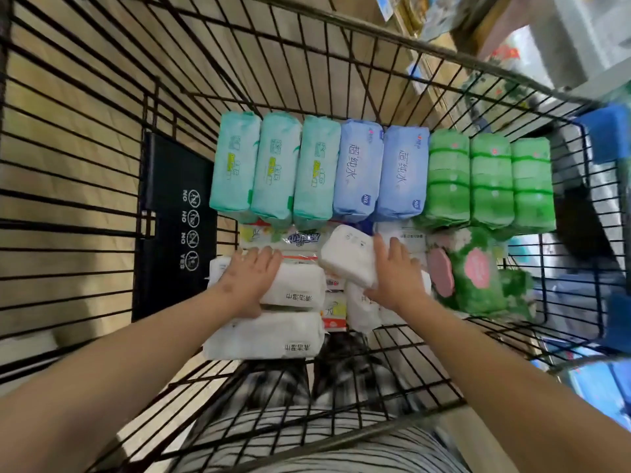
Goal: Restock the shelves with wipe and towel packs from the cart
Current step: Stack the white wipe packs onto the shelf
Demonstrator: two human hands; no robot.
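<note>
Left hand (251, 278) wrapped over the top white pack (295, 290) of a stack of two at the near left of the cart (102, 206), fingers curled past its far edge, thumb on the near side. Right hand (396, 274) clasped on one end of a tilted white pack (348, 256), raised on edge above the loose packs beneath. Both packs inside the cart, well apart from the blurred shelves (512, 46) at upper right.

Soft, slick wrapping, so likely to slide from a one-handed grip on the lift, the tilted one most, held by its end alone. Could also drag the lower white pack (266, 336) along, or catch on the wire rim.

Upside-down Chinese print on the two left white packs, apparently 清洁湿巾. 超纯水 on the two blue packs (380, 172) in the back row, between three teal packs (273, 169) and three green bundles (491, 182) whose small print cannot be read. White "NO NO NO YES" beside circled icons on the black panel (174, 216) at the cart's left side.
</note>
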